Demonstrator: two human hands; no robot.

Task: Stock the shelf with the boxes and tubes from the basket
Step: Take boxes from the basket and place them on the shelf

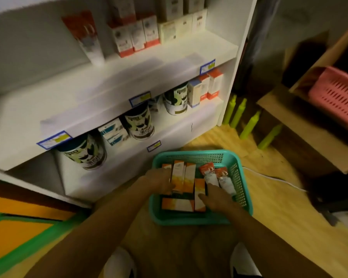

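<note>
Both hands reach into a teal basket (241,186) that sits on the wooden floor (269,213) just in front of a white shelf (117,77). The left hand (159,180) grips the lower end of an orange-and-white box (178,174) that stands among 2 or 3 like it at the basket's back. The right hand (216,198) lies with its fingers spread loosely, the thumb against another orange box (199,194) and the fingertips touching 2 red-and-white tubes (217,177) at the basket's right side. 1 more orange box (177,204) lies flat at the front. On the shelf's lower level stand 3 dark tins (140,124) and small cartons; the upper level holds a red-and-white tube (88,37) and red-and-white cartons (135,37). A pink basket (338,93) sits well apart at the right.
</note>
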